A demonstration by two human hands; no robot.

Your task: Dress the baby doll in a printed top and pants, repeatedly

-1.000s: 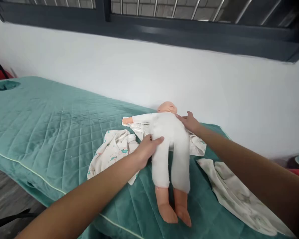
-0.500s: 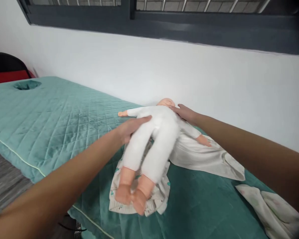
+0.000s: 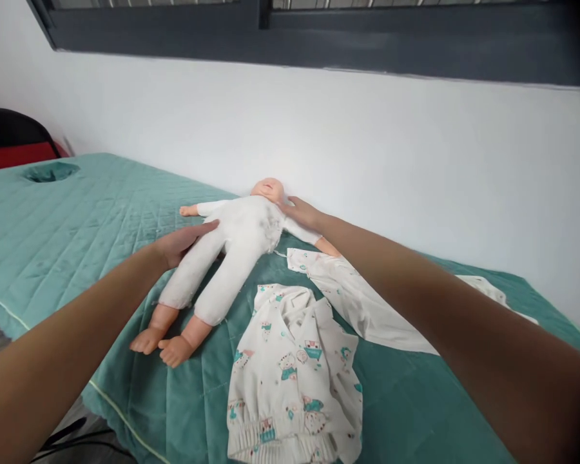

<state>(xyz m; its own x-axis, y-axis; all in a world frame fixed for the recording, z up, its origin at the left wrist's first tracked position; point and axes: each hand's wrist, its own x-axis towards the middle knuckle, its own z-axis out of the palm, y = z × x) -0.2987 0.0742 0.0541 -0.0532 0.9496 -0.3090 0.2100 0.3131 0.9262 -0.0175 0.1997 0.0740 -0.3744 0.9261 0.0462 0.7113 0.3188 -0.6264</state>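
A baby doll (image 3: 239,222) with a white cloth body lies face up on the bed, its head toward the wall and its bare feet toward me. My left hand (image 3: 186,241) grips the doll around its hip and upper thigh, the thumb on top. At the doll's shoulder, beside its neck, my right hand (image 3: 303,214) holds the other side; some of its fingers are hidden. A white baby garment (image 3: 294,380) with cartoon prints and a gathered hem lies in front of the doll. Another printed white garment (image 3: 357,299) is spread under my right forearm.
The green quilted cover (image 3: 116,206) has a round hole (image 3: 51,172) at its far left. A white wall (image 3: 391,148) and dark window frame (image 3: 367,42) border the back. A black and red chair (image 3: 17,138) stands at left. Dark cables (image 3: 77,441) lie below the bed's edge.
Both hands have shifted the doll to the left, off the printed garment that lay beneath its legs. That garment now lies uncovered. The camera view has moved slightly.
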